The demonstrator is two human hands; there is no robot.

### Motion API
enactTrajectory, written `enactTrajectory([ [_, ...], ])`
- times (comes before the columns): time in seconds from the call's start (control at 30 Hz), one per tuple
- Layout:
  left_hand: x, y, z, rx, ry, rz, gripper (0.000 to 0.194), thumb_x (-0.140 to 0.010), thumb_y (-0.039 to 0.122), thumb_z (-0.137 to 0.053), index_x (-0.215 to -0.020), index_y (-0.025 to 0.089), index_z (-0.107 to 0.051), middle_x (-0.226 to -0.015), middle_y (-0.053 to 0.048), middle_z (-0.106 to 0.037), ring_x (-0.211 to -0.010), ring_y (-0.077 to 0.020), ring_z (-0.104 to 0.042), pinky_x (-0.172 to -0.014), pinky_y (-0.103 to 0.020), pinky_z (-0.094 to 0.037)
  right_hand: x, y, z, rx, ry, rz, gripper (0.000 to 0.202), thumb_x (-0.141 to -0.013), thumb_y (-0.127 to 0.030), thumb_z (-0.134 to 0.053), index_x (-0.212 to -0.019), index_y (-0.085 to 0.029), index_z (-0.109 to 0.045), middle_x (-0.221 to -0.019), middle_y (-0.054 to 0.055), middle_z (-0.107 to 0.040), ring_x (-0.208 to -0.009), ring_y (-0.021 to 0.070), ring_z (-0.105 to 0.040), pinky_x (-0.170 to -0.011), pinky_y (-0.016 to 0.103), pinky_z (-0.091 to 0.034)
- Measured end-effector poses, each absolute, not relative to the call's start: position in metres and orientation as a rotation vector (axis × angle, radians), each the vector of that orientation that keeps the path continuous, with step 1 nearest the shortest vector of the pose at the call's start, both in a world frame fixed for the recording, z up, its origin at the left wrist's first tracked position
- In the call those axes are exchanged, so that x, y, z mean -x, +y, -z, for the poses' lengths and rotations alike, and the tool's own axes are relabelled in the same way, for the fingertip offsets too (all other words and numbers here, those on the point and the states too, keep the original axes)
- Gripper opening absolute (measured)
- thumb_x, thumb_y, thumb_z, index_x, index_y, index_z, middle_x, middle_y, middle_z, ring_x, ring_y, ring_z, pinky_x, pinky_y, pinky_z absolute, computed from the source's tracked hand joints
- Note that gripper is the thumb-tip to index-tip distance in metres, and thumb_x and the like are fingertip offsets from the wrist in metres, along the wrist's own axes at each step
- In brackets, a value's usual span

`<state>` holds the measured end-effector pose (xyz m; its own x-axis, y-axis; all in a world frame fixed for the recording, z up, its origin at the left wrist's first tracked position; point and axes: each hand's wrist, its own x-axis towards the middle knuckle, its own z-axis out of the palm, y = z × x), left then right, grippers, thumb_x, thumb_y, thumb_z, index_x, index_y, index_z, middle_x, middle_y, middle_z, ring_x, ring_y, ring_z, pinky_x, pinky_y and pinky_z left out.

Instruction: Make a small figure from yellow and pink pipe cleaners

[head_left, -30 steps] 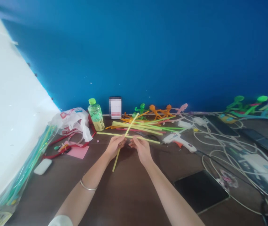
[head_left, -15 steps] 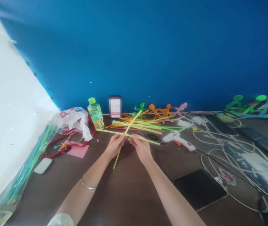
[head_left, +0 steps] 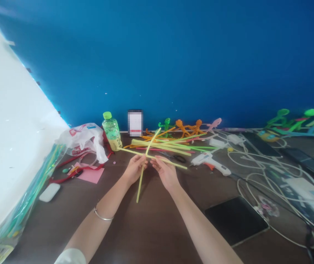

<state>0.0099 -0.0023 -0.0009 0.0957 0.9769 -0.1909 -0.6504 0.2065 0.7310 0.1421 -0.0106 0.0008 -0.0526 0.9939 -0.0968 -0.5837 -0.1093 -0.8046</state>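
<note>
Two pale yellow pipe cleaners cross in front of me, one lengthwise pipe cleaner [head_left: 139,189] and one sideways pipe cleaner [head_left: 126,150]. At the crossing, the thumb and fingers of my left hand [head_left: 134,170] pinch both. My right hand [head_left: 167,174] has its fingers closed around the sideways one, just right of the crossing. Its fingertips partly hide the stem. Behind the hands lies a loose pile of yellow, green, orange and red pipe cleaners [head_left: 168,146]. Dark-handled scissors [head_left: 179,158] lie beyond my right hand.
A white glue gun [head_left: 210,162] and tangled white cables [head_left: 242,176] lie to the right, with a black tablet [head_left: 236,220] nearer. At left stand a green-capped bottle [head_left: 112,134] and a plastic bag [head_left: 86,139]. Pipe-cleaner figures [head_left: 183,128] line the blue wall [head_left: 173,55].
The lengthwise pipe cleaner has turned more upright and bent, its near end shifting right and its far end left. Both hands keep nearly the same place.
</note>
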Motion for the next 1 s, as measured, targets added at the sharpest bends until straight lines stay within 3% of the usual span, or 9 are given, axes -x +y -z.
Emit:
enactTrajectory([
  [0.23, -0.0103, -0.0021, 0.0005, -0.505, 0.709, -1.310, 0.020, -0.059, 0.019, -0.074, -0.070, 0.011, -0.060, -0.063, 0.001, -0.056, -0.052, -0.0015, -0.051, -0.043, -0.009, -0.034, -0.1418, -0.0099, -0.0010, 0.791, -0.753, -1.535, 0.021, -0.062, -0.029, -0.073, -0.078, -0.020, -0.064, -0.071, -0.001, -0.068, -0.064, 0.0122, -0.064, -0.063, 0.025, -0.051],
  [0.4, -0.0123, -0.0048, -0.0031, -0.570, 0.743, -1.259, 0.021, -0.060, 0.022, -0.074, -0.073, 0.010, -0.062, -0.060, 0.000, -0.059, -0.053, -0.0044, -0.054, -0.052, -0.014, -0.043, -0.1395, -0.0113, -0.0023, 0.782, -0.813, -1.532, 0.023, -0.061, -0.030, -0.073, -0.079, -0.020, -0.062, -0.069, -0.001, -0.066, -0.062, 0.0123, -0.062, -0.061, 0.026, -0.051],
  [1.0, -0.0128, -0.0049, 0.0023, -0.528, 0.672, -1.176, 0.017, -0.066, 0.022, -0.069, -0.073, 0.009, -0.062, -0.062, -0.002, -0.058, -0.055, -0.0049, -0.053, -0.058, -0.016, -0.045, -0.1390, -0.0073, 0.0032, 0.878, -0.790, -1.479, 0.023, -0.057, -0.034, -0.073, -0.068, -0.018, -0.061, -0.060, -0.002, -0.061, -0.054, 0.0104, -0.054, -0.054, 0.024, -0.044],
])
